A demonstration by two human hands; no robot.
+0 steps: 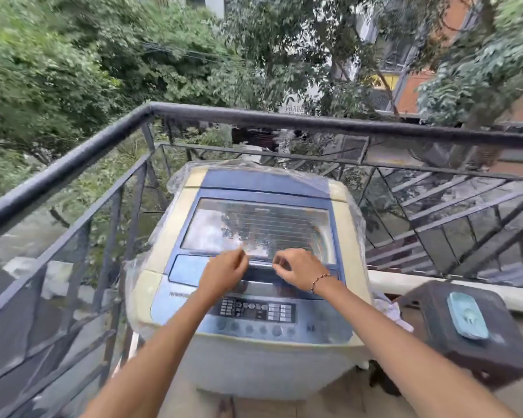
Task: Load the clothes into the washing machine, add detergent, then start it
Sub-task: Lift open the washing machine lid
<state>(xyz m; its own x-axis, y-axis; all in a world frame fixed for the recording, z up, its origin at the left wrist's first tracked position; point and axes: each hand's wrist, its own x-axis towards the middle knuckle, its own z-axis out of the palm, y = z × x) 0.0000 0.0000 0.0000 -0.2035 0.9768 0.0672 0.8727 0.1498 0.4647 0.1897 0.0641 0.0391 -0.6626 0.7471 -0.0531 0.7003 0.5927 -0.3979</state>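
A cream and blue top-loading washing machine [341, 236] stands on a balcony with its clear lid [254, 227] closed. A thin transparent plastic cover [178, 179] is draped over the machine. Both hands reach over the control panel [254, 310] to the lid's front edge. My left hand [224, 273] and my right hand [296, 270] each have thumb and fingers pinched together, apparently on the plastic cover there. A beaded bracelet is on my right wrist. A pale cloth [390, 312] lies just right of the machine.
A black metal railing [254, 117] wraps around the left and back of the machine. A dark plastic stool [465, 336] stands to the right with a light blue box [467, 319] on it. Trees and buildings lie beyond the railing.
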